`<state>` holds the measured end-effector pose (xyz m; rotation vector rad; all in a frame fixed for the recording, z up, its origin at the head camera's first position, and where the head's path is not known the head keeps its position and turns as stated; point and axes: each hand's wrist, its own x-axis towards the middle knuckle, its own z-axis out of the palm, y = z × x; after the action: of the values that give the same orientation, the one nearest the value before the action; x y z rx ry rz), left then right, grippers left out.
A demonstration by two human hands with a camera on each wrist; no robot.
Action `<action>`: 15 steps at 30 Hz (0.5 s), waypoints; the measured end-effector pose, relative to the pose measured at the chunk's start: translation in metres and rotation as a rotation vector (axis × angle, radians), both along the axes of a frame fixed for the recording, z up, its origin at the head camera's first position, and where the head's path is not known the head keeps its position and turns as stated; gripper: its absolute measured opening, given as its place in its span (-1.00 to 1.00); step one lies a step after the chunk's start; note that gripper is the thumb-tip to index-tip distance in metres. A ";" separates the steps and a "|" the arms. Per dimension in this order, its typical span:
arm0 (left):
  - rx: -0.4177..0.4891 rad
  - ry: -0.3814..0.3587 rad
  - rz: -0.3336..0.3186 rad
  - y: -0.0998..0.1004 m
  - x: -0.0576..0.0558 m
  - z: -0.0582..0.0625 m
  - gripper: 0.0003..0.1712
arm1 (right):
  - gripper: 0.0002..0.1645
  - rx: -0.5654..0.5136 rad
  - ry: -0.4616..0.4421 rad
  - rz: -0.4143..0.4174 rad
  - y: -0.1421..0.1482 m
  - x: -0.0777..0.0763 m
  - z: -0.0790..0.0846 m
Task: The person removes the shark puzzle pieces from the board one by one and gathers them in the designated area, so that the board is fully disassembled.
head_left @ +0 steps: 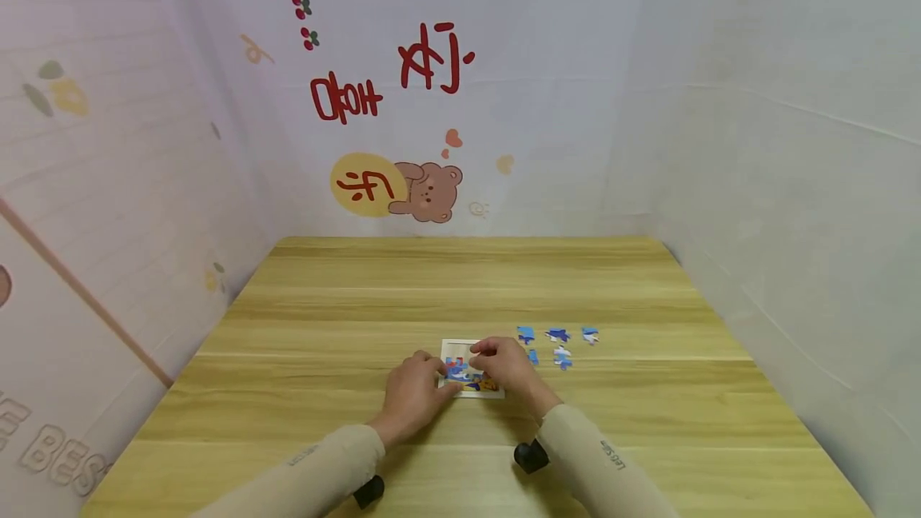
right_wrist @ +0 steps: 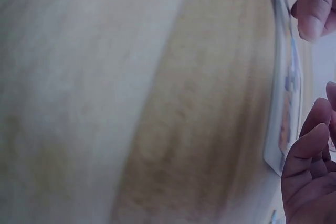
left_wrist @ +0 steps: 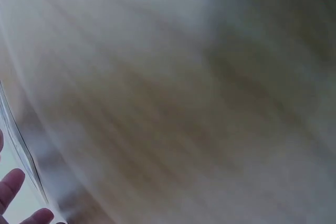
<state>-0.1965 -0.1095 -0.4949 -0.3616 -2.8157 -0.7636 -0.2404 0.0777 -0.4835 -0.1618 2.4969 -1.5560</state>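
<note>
Frame [head_left: 484, 394] is lying well off the bench's [head_left: 460, 286] back edge; my left hand [head_left: 413, 386], relaxed, is touching its left side; my right hand [head_left: 507, 364], grip I cannot tell, is blocking its upper-right corner. Pieces [head_left: 557, 335] are lying rightward.

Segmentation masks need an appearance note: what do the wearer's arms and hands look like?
Left hand and right hand: bare, no gloves visible. Left sleeve and right sleeve: long, plain beige, each with small dark lettering on the forearm, too small to read surely. A small black device shows by each forearm. No cables visible.
</note>
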 end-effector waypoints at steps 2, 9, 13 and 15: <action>-0.014 0.000 0.010 0.003 0.000 0.000 -0.65 | -0.79 0.008 -0.021 0.003 0.000 0.000 -0.004; -0.045 0.001 0.043 0.009 0.003 -0.003 -0.65 | -0.77 0.043 0.019 0.022 0.001 -0.001 -0.009; -0.045 0.016 0.038 0.008 0.003 -0.004 -0.65 | -0.79 0.100 0.058 0.038 0.000 -0.002 -0.010; -0.043 0.020 0.023 0.006 0.002 -0.005 -0.67 | -0.79 0.113 0.053 0.042 -0.001 -0.003 -0.011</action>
<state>-0.1944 -0.1033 -0.4997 -0.3417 -2.8161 -0.6917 -0.2436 0.0770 -0.4943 -0.2403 2.5959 -1.4086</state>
